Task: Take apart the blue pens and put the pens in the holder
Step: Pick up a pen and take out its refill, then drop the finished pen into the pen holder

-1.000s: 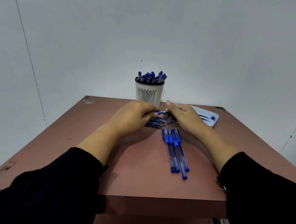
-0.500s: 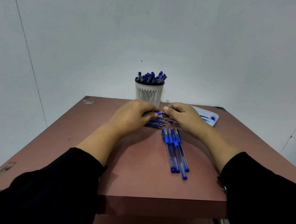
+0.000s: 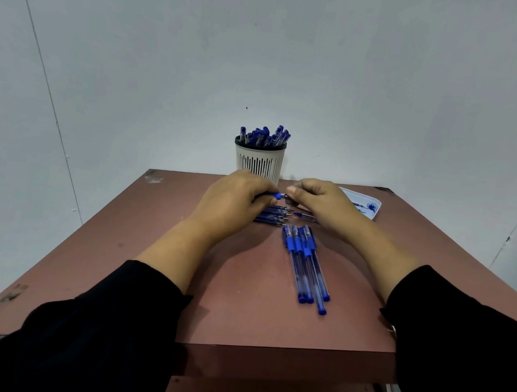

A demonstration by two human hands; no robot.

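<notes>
Behind both hands' grip on one pen (image 3: 274, 195), full holder (image 3: 259, 163), tray (image 3: 365, 205) right

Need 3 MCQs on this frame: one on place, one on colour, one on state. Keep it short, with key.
1. Where does the pen holder stand?
A. At the table's far edge, behind the hands
B. At the near edge
C. On the tray

2. What colour are the grips of the pens lying by the right forearm?
A. Red
B. Blue
C. Green

3. What is the left hand doing?
A. Lying flat and open
B. Pinching a blue pen part
C. Lifting the holder

Key: 1 A, the holder sits against the wall beyond both hands. 2 B, the pens show blue grips and end caps. 3 B, a blue tip pokes out between the left hand's curled fingers, facing the right hand.
</notes>
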